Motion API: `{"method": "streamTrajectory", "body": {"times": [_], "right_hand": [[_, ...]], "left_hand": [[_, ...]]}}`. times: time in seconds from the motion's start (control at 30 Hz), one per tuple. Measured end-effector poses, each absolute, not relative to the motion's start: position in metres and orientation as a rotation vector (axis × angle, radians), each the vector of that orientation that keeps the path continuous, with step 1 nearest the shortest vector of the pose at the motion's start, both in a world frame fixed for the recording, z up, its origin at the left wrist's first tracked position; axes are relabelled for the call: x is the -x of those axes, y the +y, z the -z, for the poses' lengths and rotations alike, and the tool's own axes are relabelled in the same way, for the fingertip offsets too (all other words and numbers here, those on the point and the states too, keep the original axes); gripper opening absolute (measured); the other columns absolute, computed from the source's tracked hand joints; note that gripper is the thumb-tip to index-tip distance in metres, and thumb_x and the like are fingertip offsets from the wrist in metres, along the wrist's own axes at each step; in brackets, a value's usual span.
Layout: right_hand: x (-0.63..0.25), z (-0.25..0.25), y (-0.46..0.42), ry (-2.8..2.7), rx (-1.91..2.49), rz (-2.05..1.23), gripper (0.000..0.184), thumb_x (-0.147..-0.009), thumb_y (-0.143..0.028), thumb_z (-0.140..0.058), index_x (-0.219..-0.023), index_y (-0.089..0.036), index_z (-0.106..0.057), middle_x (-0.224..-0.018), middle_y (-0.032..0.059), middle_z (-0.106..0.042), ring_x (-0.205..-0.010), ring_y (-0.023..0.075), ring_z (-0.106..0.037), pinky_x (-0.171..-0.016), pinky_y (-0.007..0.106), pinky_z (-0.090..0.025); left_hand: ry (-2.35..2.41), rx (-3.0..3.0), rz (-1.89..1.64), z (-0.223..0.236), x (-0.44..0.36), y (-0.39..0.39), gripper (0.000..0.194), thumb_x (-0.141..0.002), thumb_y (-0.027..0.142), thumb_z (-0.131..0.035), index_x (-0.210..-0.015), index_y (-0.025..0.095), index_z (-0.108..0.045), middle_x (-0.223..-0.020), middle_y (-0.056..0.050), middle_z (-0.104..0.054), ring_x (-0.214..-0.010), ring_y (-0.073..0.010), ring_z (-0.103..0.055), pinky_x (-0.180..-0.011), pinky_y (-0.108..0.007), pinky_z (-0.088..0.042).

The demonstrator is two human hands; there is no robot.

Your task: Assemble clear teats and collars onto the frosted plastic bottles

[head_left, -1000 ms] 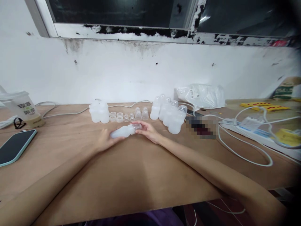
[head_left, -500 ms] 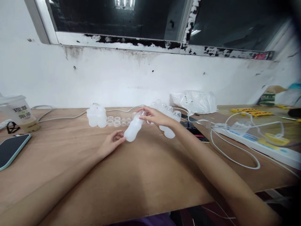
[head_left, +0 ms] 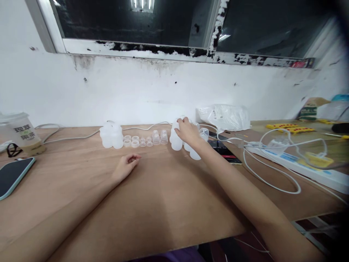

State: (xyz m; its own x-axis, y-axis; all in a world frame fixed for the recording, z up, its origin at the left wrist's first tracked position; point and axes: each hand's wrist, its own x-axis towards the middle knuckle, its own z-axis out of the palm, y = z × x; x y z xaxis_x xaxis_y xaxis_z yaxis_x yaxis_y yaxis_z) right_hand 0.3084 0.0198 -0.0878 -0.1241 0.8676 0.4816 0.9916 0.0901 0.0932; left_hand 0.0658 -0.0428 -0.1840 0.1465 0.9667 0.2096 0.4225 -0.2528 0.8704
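Observation:
My right hand point(head_left: 188, 131) is closed around the upper part of a white, frosted baby bottle point(head_left: 176, 142), which stands upright at the left end of a cluster of similar bottles point(head_left: 195, 154). My hand hides the bottle's top. Clear domed caps point(head_left: 204, 133) top some of these bottles. Over the table's middle left, my left hand point(head_left: 125, 166) is loosely curled with nothing visible in it. Beyond it stand bottle bodies without tops point(head_left: 111, 135), screw rings point(head_left: 131, 141), clear nipples point(head_left: 145, 142) and clear domed caps point(head_left: 159, 137), set out in a row.
A phone point(head_left: 227, 153) lies right of the bottles, near a power strip point(head_left: 294, 163) with looping white cables. Behind sits a white plastic bag point(head_left: 225, 118). At the far left are a drink cup point(head_left: 25, 134) and another phone point(head_left: 15, 176) on the brown table point(head_left: 163, 203).
My right hand carried the bottle rightward from a tilted position above the table to upright beside the other bottles. My left hand let go of its base, drew back slightly and curled.

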Motion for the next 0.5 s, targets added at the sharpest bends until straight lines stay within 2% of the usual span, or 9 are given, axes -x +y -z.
{"method": "streamTrajectory", "body": {"times": [0.3,0.5], "right_hand": [[-0.3116,0.0914,0.0225,-2.035,1.852,0.655,0.033,-0.08,-0.027,-0.038,-0.11,-0.014,-0.039,-0.106,0.0151,-0.042,-0.083,0.0259,-0.053,-0.065,0.035,-0.039],[-0.3081,0.0885,0.0152,-1.986,1.794,0.614,0.036,-0.079,-0.028,-0.04,-0.113,-0.015,-0.04,-0.117,0.0155,-0.035,-0.087,0.0268,-0.051,-0.068,0.038,-0.039]], "left_hand": [[1.362,-1.811,-1.047,0.1825,-0.0674,-0.0445,0.025,-0.072,0.031,-0.044,-0.086,0.013,-0.054,-0.06,0.001,-0.049,-0.056,-0.0101,-0.047,-0.049,-0.021,-0.038],[1.35,-1.865,-1.042,0.1867,-0.0669,-0.0429,0.026,-0.074,0.031,-0.042,-0.088,0.013,-0.054,-0.061,0.0,-0.051,-0.057,-0.0112,-0.049,-0.053,-0.023,-0.041]]}}
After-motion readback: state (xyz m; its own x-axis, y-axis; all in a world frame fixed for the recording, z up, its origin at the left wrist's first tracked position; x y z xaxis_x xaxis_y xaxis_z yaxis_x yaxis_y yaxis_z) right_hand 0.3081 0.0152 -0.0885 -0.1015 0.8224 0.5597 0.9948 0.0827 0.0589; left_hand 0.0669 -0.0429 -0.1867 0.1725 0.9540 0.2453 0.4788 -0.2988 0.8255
